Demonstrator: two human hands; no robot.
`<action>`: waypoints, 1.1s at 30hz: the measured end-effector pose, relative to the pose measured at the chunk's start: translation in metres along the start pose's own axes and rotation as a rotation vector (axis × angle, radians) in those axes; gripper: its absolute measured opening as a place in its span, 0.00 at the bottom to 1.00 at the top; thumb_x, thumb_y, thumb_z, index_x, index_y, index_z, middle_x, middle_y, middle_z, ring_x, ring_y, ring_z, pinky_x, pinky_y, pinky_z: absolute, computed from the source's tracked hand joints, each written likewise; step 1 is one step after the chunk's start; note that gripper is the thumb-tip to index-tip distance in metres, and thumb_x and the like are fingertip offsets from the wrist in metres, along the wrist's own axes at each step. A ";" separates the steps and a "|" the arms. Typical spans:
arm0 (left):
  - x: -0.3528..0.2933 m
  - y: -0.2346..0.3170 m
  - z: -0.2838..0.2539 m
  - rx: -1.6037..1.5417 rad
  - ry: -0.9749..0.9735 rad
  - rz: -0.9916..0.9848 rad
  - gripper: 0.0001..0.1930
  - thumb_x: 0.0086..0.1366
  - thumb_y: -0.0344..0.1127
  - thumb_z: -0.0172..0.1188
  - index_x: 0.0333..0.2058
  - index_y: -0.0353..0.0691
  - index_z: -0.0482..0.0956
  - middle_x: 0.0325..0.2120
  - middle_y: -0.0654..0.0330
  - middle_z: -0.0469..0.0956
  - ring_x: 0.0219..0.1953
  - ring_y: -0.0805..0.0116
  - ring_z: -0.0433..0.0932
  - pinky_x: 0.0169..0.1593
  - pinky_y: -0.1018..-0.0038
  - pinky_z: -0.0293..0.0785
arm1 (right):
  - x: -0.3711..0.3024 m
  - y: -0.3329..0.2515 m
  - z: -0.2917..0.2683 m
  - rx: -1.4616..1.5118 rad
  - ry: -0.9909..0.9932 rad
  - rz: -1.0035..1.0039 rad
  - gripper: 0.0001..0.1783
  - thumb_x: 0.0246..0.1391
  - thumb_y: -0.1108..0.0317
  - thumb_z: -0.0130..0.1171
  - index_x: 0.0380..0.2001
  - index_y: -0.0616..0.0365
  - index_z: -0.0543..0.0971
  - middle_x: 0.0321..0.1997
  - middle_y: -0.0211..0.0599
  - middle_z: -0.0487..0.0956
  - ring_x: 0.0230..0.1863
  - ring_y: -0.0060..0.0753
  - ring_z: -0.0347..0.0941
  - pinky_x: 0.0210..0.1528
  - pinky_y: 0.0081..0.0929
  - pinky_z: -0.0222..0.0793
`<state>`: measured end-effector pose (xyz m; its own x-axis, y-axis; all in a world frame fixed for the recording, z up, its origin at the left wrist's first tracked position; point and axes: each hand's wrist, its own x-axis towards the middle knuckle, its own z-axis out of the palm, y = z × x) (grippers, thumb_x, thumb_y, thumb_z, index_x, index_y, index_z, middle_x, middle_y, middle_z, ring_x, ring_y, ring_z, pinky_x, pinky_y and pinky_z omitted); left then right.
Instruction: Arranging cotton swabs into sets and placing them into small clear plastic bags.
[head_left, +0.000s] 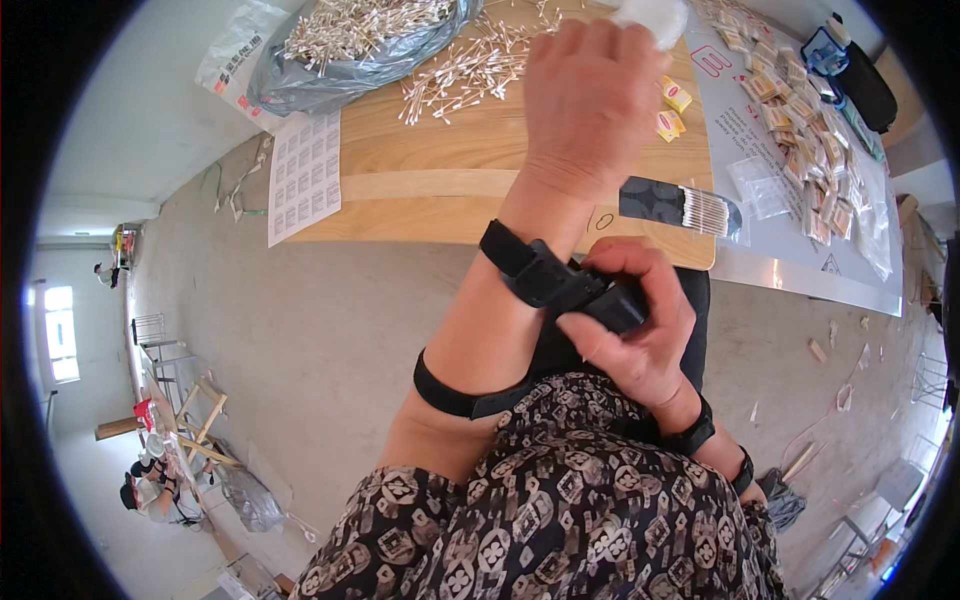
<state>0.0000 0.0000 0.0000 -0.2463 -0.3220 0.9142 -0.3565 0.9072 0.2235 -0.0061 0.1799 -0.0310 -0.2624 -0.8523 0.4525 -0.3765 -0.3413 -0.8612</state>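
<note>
Currently, the person's left arm reaches up and forward from the lower left of the view, its left hand [590, 105] back-up over the wooden tabletop [420, 150] with the fingers curled under. Its palm is hidden, so one cannot tell whether it holds anything. The right arm bends inward from the lower right, bringing the right hand [648, 335] across to the left forearm. Thumb and fingers are closed around a small black device [615, 307], pinching it from either side.

That device lies against the left arm beside a black wrist strap [522, 268], between the two hands and just on the person's side of the tabletop's near edge. A second black band [465, 392] circles the forearm closer to the elbow.

Past the wrist, loose cotton swabs [455, 85] spread to the left of the left hand, while yellow packets [672, 110] lie just to its right. A dark strip [650, 198] bearing a row of swabs sits near the tabletop's front edge, beyond the right hand.
</note>
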 end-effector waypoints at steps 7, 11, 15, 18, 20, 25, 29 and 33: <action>-0.026 0.011 0.002 -0.737 -0.338 -0.876 0.07 0.64 0.36 0.55 0.33 0.38 0.75 0.28 0.56 0.78 0.31 0.57 0.78 0.38 0.64 0.74 | -0.001 0.012 0.004 0.403 0.236 0.417 0.21 0.40 0.74 0.68 0.40 0.62 0.73 0.36 0.30 0.76 0.37 0.17 0.70 0.42 0.17 0.68; -0.052 0.008 0.012 -1.286 -0.194 -1.594 0.10 0.67 0.37 0.53 0.33 0.36 0.75 0.28 0.55 0.78 0.30 0.59 0.78 0.37 0.64 0.75 | -0.002 0.021 0.006 0.515 0.269 0.508 0.18 0.43 0.73 0.66 0.39 0.62 0.74 0.35 0.26 0.75 0.34 0.15 0.69 0.39 0.15 0.67; -0.064 0.005 0.014 -0.129 -0.539 -0.356 0.09 0.68 0.36 0.52 0.31 0.38 0.75 0.28 0.59 0.79 0.29 0.63 0.78 0.33 0.66 0.74 | -0.007 0.027 0.011 0.592 0.288 0.601 0.16 0.44 0.72 0.65 0.38 0.62 0.74 0.32 0.24 0.75 0.31 0.14 0.68 0.37 0.14 0.66; -0.056 0.005 0.017 -0.325 -0.382 -0.554 0.09 0.65 0.35 0.55 0.28 0.38 0.75 0.23 0.59 0.79 0.25 0.66 0.78 0.29 0.68 0.72 | -0.009 0.030 0.011 0.545 0.235 0.565 0.16 0.45 0.72 0.65 0.37 0.62 0.74 0.30 0.24 0.75 0.30 0.14 0.68 0.35 0.14 0.66; -0.050 0.005 0.017 -0.662 -0.343 -1.009 0.09 0.65 0.35 0.56 0.28 0.37 0.76 0.21 0.58 0.78 0.24 0.67 0.78 0.28 0.70 0.72 | -0.002 0.027 0.010 0.459 0.195 0.514 0.16 0.45 0.72 0.65 0.37 0.62 0.74 0.30 0.25 0.75 0.30 0.14 0.68 0.35 0.14 0.66; -0.056 -0.006 0.013 -0.213 -0.365 -0.519 0.10 0.65 0.35 0.56 0.29 0.34 0.78 0.21 0.63 0.79 0.23 0.75 0.74 0.27 0.77 0.70 | 0.007 0.029 0.009 0.351 0.114 0.539 0.16 0.44 0.70 0.66 0.36 0.62 0.74 0.29 0.27 0.74 0.31 0.15 0.68 0.35 0.16 0.66; -0.049 -0.029 0.006 -0.355 -0.314 -0.579 0.11 0.66 0.36 0.56 0.28 0.35 0.78 0.22 0.63 0.79 0.25 0.77 0.74 0.29 0.78 0.70 | 0.025 0.035 0.000 0.584 0.142 0.499 0.12 0.51 0.69 0.63 0.36 0.64 0.76 0.31 0.26 0.74 0.35 0.15 0.67 0.37 0.18 0.67; -0.035 0.002 -0.028 -0.640 -0.600 -0.842 0.12 0.67 0.37 0.54 0.29 0.35 0.78 0.23 0.64 0.78 0.26 0.79 0.74 0.31 0.80 0.70 | 0.069 0.082 -0.064 0.937 0.500 0.334 0.15 0.58 0.60 0.57 0.34 0.65 0.76 0.31 0.32 0.75 0.34 0.25 0.70 0.41 0.24 0.67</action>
<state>0.0330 0.0203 -0.0219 -0.5904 -0.7951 0.1391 -0.1378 0.2691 0.9532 -0.1124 0.1186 -0.0558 -0.6329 -0.7738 0.0261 0.5444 -0.4687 -0.6957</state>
